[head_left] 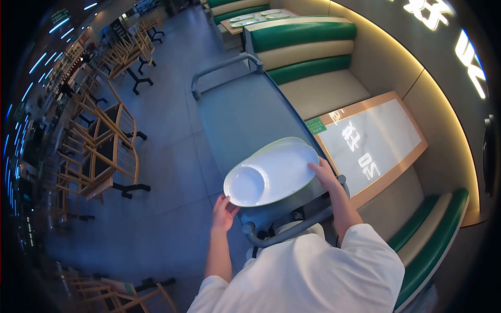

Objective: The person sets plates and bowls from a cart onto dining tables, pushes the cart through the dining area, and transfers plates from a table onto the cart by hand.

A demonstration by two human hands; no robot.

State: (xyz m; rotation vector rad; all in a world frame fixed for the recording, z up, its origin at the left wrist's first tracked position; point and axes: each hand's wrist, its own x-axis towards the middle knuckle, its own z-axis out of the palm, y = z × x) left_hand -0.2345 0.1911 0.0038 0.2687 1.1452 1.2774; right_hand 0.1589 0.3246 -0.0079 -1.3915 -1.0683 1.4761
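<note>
A white oval plate [287, 169] with a thin green rim and a round hollow at its left end is held level over the near half of a grey cart [245, 112]. At the plate's left end, my left hand [224, 214] grips the edge, fingers partly under it. My right hand [324, 173] holds the opposite end, thumb on the rim. A second rim line shows along the far edge; whether another plate lies beneath, I cannot tell. The cart's near handle [292, 232] runs in front of my body.
Right of the cart stands a marble-topped table [386, 141] with a green card [315, 125] at its corner. Green and cream booth seats [300, 47] flank it. Wooden chairs [109, 151] are upturned on tables at left. More plates [255, 18] lie on a far table.
</note>
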